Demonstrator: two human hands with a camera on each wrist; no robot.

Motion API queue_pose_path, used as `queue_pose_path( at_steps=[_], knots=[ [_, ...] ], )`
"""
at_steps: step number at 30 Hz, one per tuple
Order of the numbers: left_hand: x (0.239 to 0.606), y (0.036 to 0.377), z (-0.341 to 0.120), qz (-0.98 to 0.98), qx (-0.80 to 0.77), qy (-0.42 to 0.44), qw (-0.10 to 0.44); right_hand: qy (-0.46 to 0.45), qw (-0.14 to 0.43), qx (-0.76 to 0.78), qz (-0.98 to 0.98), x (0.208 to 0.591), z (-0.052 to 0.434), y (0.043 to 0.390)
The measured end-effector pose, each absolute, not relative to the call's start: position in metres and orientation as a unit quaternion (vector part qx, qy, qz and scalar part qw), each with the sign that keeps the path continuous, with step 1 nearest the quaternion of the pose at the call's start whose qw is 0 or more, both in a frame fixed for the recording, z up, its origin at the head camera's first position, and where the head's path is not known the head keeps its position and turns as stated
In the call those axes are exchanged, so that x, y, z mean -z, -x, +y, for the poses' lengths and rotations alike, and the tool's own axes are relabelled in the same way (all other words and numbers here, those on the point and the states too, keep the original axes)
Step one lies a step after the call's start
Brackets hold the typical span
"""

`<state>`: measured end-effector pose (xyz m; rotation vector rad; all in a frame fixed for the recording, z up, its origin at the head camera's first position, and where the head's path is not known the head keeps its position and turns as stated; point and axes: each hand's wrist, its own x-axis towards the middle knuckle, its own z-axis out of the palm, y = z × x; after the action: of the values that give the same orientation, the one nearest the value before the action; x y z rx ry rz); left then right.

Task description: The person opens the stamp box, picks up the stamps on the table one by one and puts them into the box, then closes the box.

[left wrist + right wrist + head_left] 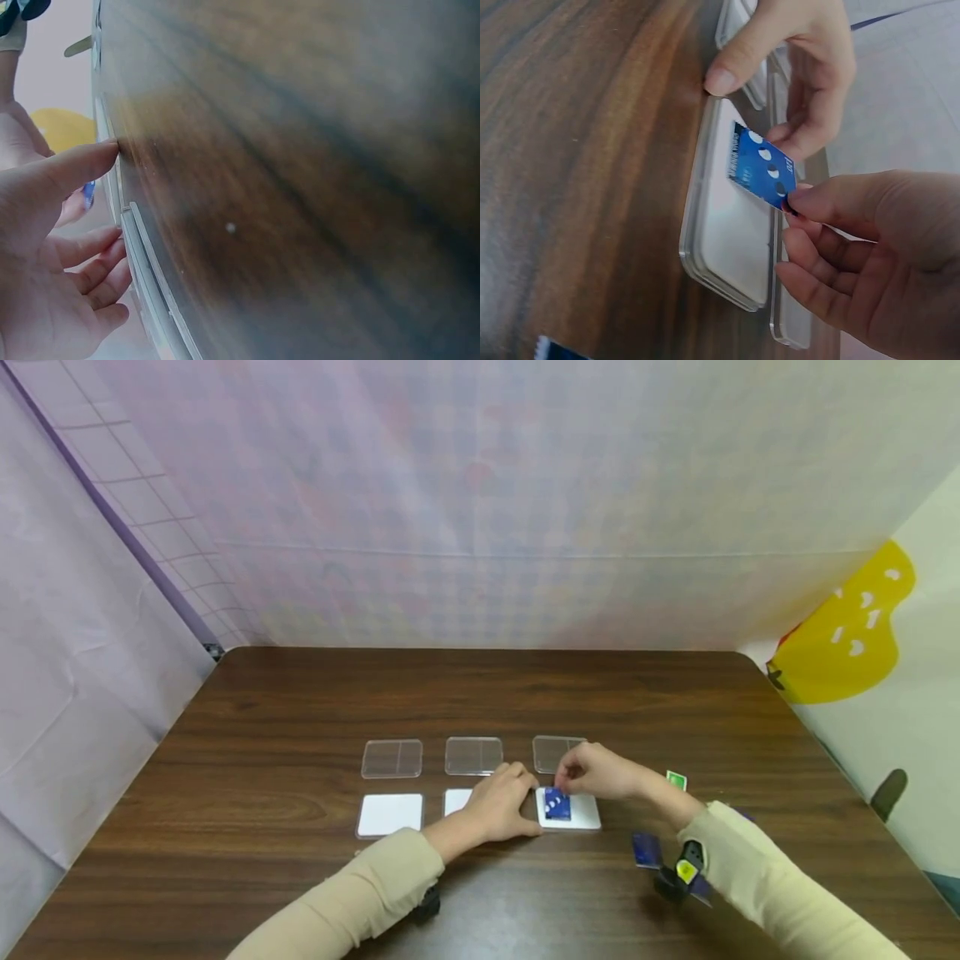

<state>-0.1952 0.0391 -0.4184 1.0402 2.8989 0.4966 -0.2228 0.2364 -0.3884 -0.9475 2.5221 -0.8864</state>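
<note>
A blue postage stamp (pixel 765 166) with a row of moon phases is pinched at one corner between the thumb and index finger of my right hand (pixel 596 770). It lies tilted over the white insert of the right-hand clear case (pixel 731 225), covering its left part in the head view. My left hand (pixel 495 806) grips the left end of that case, thumb at the near corner and index finger at the far one. The left hand partly hides the middle case (pixel 456 799), which also has a white insert.
Three clear lids (pixel 392 758) lie in a row behind the cases. On the left sits another white-filled case (pixel 390 815). A green stamp (pixel 677 780) and several dark blue stamps (pixel 647 850) lie around my right forearm on the wooden table (pixel 300 710).
</note>
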Motion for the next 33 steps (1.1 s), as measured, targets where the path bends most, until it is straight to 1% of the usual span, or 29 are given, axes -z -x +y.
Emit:
queue_pose_path(
  at_steps=[10, 21, 33],
  knots=[
    [0.419, 0.195, 0.039, 0.928, -0.158, -0.337, 0.006, 0.327, 0.105, 0.296, 0.891, 0.401, 0.229, 0.217],
    [0.419, 0.195, 0.039, 0.928, -0.158, -0.337, 0.006, 0.319, 0.051, 0.265, 0.909, 0.405, 0.225, 0.215],
    [0.419, 0.195, 0.039, 0.929, -0.158, -0.336, 0.009, 0.307, 0.008, 0.219, 0.926, 0.408, 0.222, 0.208]
  ],
)
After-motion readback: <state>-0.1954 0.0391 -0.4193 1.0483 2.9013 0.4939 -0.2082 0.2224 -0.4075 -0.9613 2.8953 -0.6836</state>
